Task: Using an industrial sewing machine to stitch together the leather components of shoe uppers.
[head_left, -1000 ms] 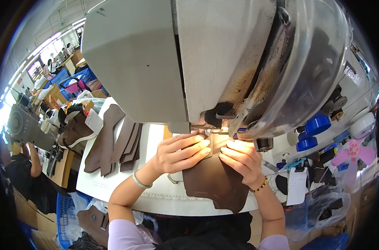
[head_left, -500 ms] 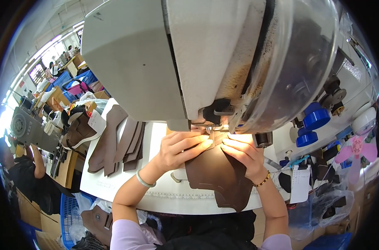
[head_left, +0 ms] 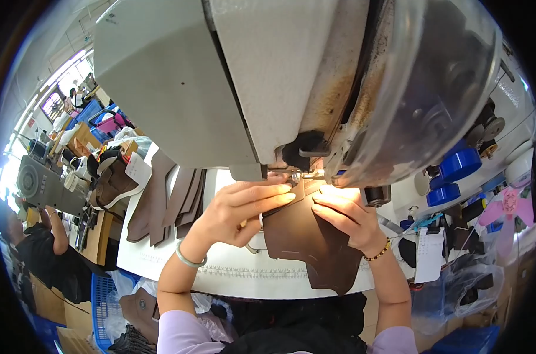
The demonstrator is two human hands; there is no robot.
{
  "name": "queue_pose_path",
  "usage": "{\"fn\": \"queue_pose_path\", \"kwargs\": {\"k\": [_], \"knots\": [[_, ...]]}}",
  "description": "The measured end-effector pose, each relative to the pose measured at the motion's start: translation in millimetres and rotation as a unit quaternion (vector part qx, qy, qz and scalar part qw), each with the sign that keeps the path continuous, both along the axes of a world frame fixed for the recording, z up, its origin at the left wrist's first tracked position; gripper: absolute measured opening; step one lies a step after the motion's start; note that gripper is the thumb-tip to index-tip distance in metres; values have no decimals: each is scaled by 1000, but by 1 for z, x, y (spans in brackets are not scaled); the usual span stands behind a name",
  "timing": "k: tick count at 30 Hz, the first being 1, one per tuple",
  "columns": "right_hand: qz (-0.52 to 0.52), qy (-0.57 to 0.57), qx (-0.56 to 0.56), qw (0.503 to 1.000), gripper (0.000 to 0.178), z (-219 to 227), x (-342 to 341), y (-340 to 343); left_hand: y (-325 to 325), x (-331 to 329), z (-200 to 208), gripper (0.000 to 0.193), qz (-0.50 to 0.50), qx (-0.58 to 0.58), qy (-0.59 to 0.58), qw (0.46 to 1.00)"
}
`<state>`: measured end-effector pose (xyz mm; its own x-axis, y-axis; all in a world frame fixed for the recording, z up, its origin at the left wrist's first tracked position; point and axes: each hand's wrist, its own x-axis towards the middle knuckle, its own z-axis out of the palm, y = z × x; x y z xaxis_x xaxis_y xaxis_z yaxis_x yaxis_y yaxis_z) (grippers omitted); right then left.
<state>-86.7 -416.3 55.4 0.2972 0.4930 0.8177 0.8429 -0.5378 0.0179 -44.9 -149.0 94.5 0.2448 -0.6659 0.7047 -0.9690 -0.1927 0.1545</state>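
"So, where does your brown piece lie?"

"On the white table, beneath the sewing machine; its top end sits in the bright light near the needle, and its lower end reaches your near edge of the table."

"And your grip?"

"Your left hand has its fingertips at the piece's upper left; whether you pinch or merely press, I can't tell. Your right hand rests fingers outstretched on its upper right, but your thumb is hidden, so I can't tell whether you clasp it."

"Anything beside you?"

"Brown cut pieces overlap on your left, with a brown shoe beyond them."
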Motion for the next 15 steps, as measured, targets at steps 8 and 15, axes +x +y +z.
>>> {"fn": "queue_pose_path", "kwargs": {"k": [8, 15], "knots": [[-17, -10, 46, 999, 28, 0, -2, 9, -10, -13, 5, 33, 93, 2, -29, 995], [-27, -30, 47, 998, 25, 1, -3, 11, -12, -10, 3, 35, 70, 2, -65, 995]]}}
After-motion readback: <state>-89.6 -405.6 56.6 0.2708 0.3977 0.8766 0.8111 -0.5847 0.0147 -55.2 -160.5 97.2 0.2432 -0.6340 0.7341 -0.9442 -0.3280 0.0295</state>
